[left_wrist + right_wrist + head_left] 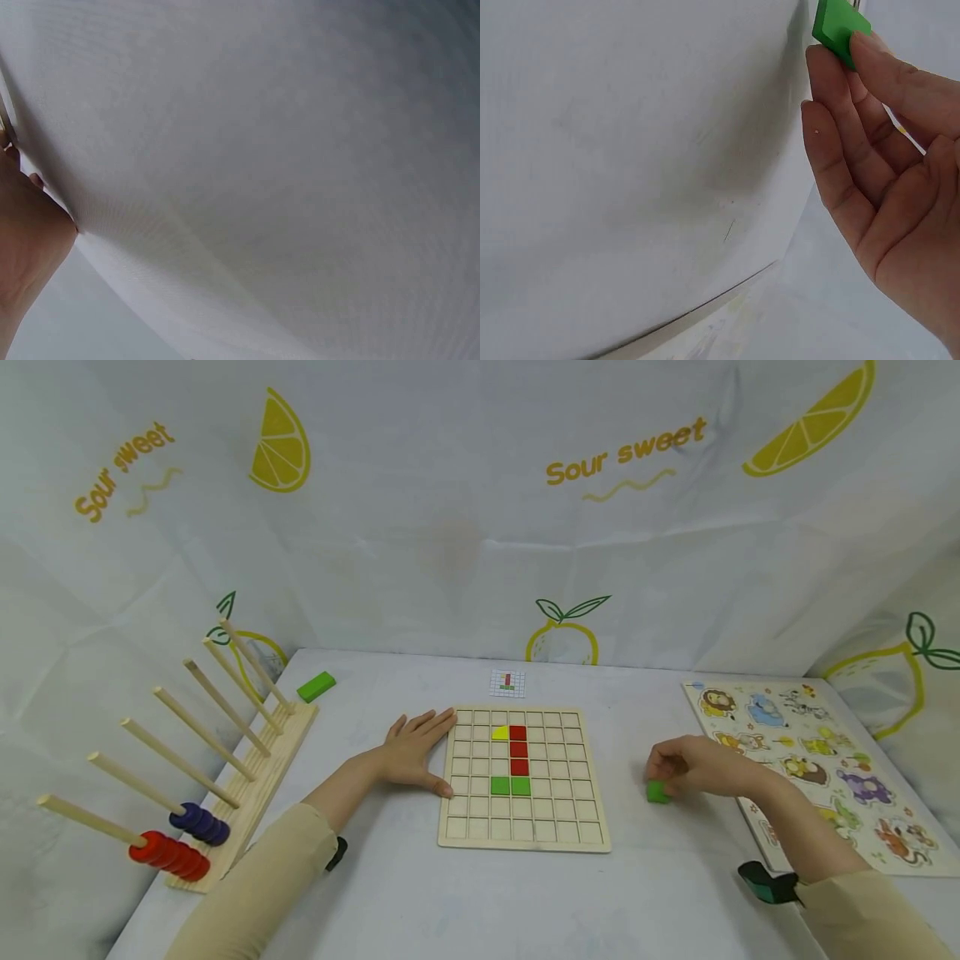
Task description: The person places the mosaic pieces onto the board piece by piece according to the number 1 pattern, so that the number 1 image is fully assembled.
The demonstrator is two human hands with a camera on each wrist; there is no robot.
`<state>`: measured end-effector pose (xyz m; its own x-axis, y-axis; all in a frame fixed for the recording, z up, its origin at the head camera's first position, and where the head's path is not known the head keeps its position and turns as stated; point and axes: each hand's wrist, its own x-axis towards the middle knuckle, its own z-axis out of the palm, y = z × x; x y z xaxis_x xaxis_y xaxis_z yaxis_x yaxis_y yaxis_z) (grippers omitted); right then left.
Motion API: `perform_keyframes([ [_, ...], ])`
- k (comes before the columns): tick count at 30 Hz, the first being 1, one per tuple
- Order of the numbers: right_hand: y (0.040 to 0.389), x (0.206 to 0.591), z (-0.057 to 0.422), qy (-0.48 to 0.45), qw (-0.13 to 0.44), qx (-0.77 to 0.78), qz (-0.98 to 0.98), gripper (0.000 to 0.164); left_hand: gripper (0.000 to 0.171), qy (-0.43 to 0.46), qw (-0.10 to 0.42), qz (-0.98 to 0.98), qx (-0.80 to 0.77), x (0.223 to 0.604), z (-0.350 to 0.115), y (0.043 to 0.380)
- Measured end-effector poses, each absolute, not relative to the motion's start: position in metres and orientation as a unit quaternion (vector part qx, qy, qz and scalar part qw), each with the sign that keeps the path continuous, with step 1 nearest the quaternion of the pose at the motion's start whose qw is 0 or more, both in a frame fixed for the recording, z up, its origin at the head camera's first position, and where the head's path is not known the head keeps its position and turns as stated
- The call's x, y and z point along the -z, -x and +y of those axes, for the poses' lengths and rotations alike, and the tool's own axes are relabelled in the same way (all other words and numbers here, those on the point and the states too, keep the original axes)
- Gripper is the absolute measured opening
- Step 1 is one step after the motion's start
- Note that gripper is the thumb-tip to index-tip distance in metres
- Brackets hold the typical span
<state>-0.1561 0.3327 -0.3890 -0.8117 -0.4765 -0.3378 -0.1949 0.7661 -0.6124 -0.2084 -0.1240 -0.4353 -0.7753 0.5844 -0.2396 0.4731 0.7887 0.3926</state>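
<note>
A wooden grid board (562, 835) lies in the middle of the table. Set in its squares are a yellow piece (500, 733), a column of red square tiles (519, 750) and two green square tiles (510, 786). My left hand (412, 752) rests spread at the board's left edge, its thumb and fingertips by the rim. To the right of the board, my right hand (697, 766) pinches a green square tile (657, 792) between thumb and fingers, low over the table. The right wrist view shows this green tile (838, 30) at the fingertips; in the left wrist view only part of the left hand (30, 232) appears.
A small pattern card (507, 683) lies behind the board. At the left stands a wooden peg rack (258, 785) with red rings (168, 856) and blue rings (199, 824); a green block (317, 687) lies behind it. An animal puzzle board (817, 727) lies at the right.
</note>
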Motion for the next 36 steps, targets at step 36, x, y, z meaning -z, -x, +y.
perform_keyframes([
  [36,0.167,0.394,0.246,0.25,0.188,0.316,0.895,0.014,0.12,-0.281,0.178,0.93,-0.158,0.435,-0.123,0.209],
])
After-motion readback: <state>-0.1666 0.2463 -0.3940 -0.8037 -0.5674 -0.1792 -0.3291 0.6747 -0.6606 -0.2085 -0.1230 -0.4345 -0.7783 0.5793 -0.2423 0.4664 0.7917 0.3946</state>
